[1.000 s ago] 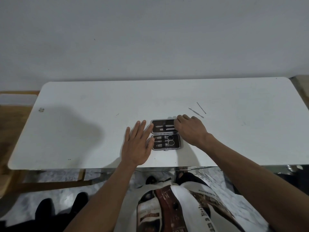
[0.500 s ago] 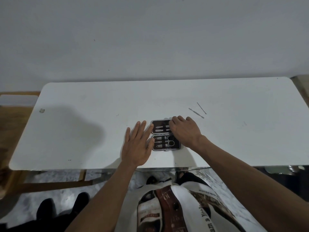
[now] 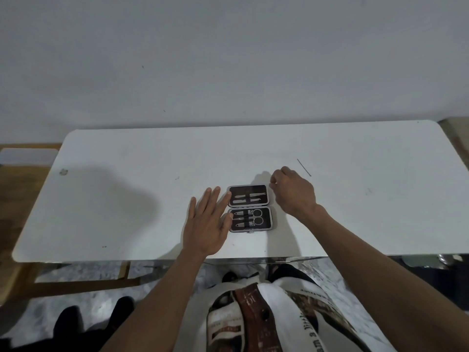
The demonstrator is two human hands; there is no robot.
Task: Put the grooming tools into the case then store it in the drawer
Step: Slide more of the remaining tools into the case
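Surface (image 3: 127,199) white; thin tool (image 3: 304,167) lies loose beyond the curled right hand (image 3: 291,191), contents unclear. Case (image 3: 250,208) open, tools strapped inside; left hand (image 3: 206,222) spread flat against it.

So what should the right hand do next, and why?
Probably carry the thin metal tool pinched in the right hand to the open dark case and slot it into the upper half. The left hand steadies the case; another thin pin remains on the white table.

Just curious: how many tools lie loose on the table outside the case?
1: a thin metal rod just beyond the right hand. That curled hand may hide another.
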